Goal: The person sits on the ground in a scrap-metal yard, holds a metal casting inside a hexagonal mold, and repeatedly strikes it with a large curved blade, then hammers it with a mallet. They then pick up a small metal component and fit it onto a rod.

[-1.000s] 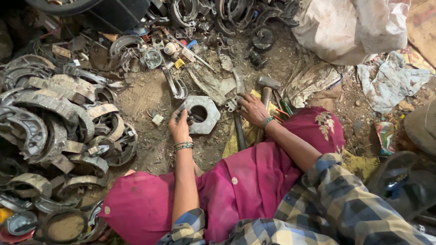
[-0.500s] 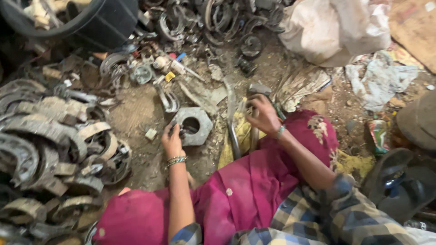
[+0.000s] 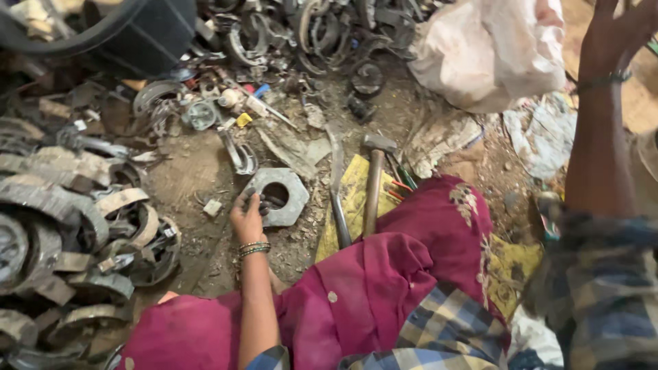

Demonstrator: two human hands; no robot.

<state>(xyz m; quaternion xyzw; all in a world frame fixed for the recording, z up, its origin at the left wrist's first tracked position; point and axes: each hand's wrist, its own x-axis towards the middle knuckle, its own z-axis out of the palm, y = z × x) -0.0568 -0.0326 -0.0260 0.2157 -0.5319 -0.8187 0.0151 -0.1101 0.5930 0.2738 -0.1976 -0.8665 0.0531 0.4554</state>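
On dirt floor, left hand point(image 3: 248, 214) grip on hexagonal metal nut point(image 3: 277, 196), right hand point(image 3: 615, 31) raised, fingers spread, white sack point(image 3: 490, 48) beyond.

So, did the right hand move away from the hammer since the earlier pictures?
Yes. The right hand was down beside the hammer; now it is raised up and to the right, far from it, near the white bag.

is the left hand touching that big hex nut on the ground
Touching. The head view shows the left hand with its fingers lying on the rim of the big hexagonal nut on the dirt, no gap between them.
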